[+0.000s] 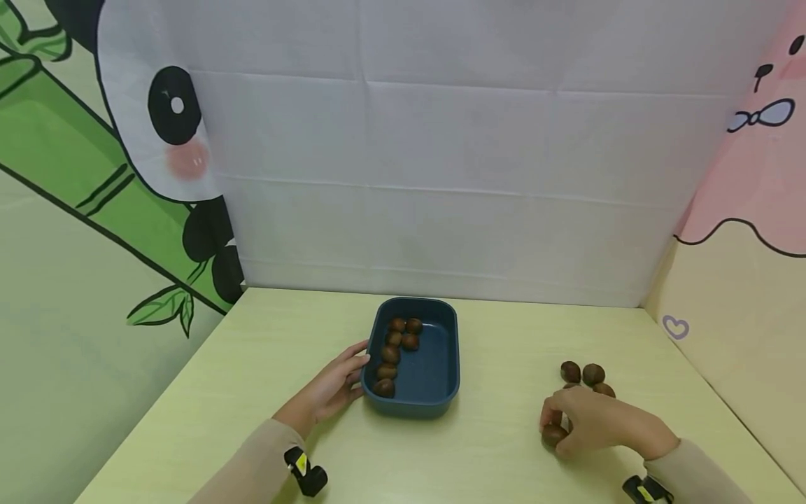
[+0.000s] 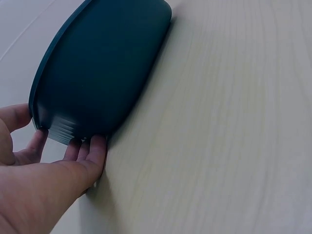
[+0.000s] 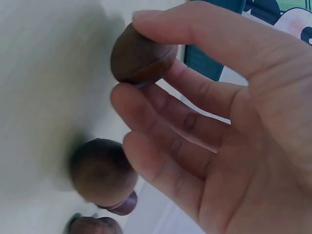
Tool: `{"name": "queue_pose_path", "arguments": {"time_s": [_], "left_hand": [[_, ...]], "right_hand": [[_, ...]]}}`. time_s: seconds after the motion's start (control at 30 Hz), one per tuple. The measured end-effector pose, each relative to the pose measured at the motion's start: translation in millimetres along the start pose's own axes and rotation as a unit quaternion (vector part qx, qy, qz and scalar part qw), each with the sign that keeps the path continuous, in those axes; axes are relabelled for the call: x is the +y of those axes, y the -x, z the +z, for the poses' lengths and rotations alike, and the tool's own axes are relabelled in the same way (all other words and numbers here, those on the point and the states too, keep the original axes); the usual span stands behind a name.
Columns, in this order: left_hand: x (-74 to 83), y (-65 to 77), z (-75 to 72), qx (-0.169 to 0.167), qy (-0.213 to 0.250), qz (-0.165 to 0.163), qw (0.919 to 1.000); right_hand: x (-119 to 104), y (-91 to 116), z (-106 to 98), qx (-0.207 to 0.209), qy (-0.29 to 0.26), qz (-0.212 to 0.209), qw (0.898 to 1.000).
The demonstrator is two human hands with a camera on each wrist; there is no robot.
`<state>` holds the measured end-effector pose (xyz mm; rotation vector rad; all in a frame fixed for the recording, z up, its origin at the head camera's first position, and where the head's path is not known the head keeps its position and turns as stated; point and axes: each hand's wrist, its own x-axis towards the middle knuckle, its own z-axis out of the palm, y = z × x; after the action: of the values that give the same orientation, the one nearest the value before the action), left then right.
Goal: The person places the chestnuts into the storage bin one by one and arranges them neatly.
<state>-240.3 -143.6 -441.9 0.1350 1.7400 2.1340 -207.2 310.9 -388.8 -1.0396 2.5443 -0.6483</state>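
In the head view a dark blue box (image 1: 429,371) holds several brown chestnuts (image 1: 390,355), mostly lined along its left side. My left hand (image 1: 336,385) rests its fingertips on the box's left outer wall and rim. The left wrist view shows these fingers (image 2: 97,146) against the outside of the box (image 2: 97,68). On the right, my right hand (image 1: 598,422) pinches a chestnut (image 1: 554,435) between thumb and fingers, low over the table. The right wrist view shows that chestnut (image 3: 142,56) at the fingertips, with another chestnut (image 3: 103,170) close below the fingers.
More loose chestnuts (image 1: 593,374) lie just beyond my right hand, some partly covered by it. The pale wooden table (image 1: 497,350) meets a white cloth backdrop (image 1: 441,175) at the back. Printed side panels (image 1: 724,308) flank the table.
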Motion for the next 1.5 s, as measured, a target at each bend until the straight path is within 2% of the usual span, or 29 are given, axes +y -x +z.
{"name": "queue_pose_path", "arguments": {"time_s": [0.17,0.33,0.67,0.9,1.17,1.37,1.5], "left_hand": [[0.5,-0.7,0.0,0.005,0.001,-0.001,1.0],[-0.3,-0.8,0.5,0.003,0.002,0.0,1.0],[-0.8,1.2,0.7,0.003,0.0,0.001,1.0],[-0.8,1.7,-1.2,0.006,0.006,0.005,1.0],[-0.4,1.9,-1.4,0.001,0.003,0.008,1.0],[-1.0,0.9,-1.7,0.0,0.002,0.006,1.0],[-1.3,0.5,-1.3,0.0,0.003,0.007,1.0]], "right_hand": [[-11,-17,-12,0.022,0.003,-0.004,1.0],[-23,-43,-24,0.037,-0.016,-0.037,0.999],[-47,-101,-30,0.094,0.0,-0.099,0.991],[-61,-143,-20,0.101,-0.002,-0.116,0.988],[-62,-190,-1,0.085,0.036,-0.121,0.988],[-53,-212,14,0.083,0.039,-0.107,0.99],[-50,-219,20,0.089,0.062,-0.079,0.991]]}}
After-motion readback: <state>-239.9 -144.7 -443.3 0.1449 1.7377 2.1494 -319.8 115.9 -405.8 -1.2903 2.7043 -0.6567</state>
